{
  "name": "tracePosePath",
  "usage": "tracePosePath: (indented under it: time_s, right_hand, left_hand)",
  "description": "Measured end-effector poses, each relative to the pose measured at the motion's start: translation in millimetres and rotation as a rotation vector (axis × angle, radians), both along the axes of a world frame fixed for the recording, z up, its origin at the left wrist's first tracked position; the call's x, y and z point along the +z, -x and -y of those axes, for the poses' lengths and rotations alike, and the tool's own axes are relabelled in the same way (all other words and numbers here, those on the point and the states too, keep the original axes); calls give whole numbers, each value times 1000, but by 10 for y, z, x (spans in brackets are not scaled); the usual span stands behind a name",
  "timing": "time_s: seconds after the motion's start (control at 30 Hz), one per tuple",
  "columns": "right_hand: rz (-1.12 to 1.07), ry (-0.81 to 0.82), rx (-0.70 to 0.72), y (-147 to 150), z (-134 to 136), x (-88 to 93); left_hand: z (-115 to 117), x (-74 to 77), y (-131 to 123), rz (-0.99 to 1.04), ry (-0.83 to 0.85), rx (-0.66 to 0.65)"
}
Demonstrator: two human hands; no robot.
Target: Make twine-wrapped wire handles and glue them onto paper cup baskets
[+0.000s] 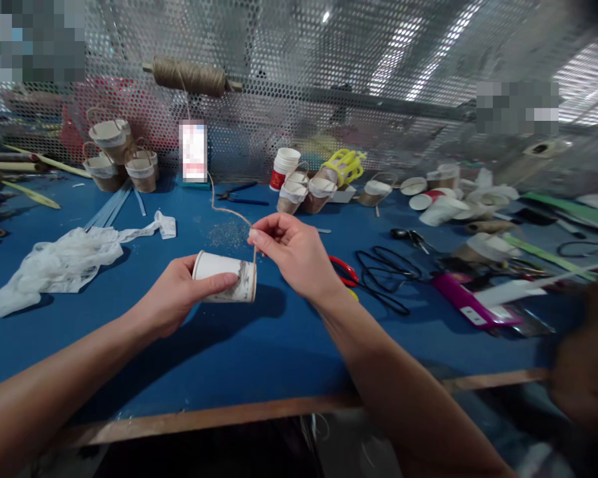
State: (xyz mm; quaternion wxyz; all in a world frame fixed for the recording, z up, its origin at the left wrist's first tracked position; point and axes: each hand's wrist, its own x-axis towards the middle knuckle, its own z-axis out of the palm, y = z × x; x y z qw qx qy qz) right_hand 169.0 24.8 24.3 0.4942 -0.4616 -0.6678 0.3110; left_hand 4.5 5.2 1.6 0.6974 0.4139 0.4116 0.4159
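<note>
A white paper cup [214, 267] lies on its side in the grip of my left hand [177, 292], its base turned to the right. Between the thumb and fingertips of my right hand [294, 252] is pinched a thin brown twine [229, 211], held close to the cup's base. One strand runs down along the base's edge. From my fingers the twine leads back and up towards a large spool [189, 75] mounted on the perforated metal screen.
White lace [60, 265] is heaped at the left. Small twine-wrapped baskets [112, 143] stand at the back. Blue-handled pliers [242, 196], red-handled scissors [345, 271], a black cord [389, 272] and a purple power strip [473, 302] lie about. Another person's arm [585, 365] is blurred at the right.
</note>
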Motion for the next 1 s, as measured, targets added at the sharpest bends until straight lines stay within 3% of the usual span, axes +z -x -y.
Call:
tracePosePath:
  time_s: [1.0]
  right_hand:
    - [-68,212,44,13,-24,-142]
  left_hand:
    - [10,23,8,15,-72,87]
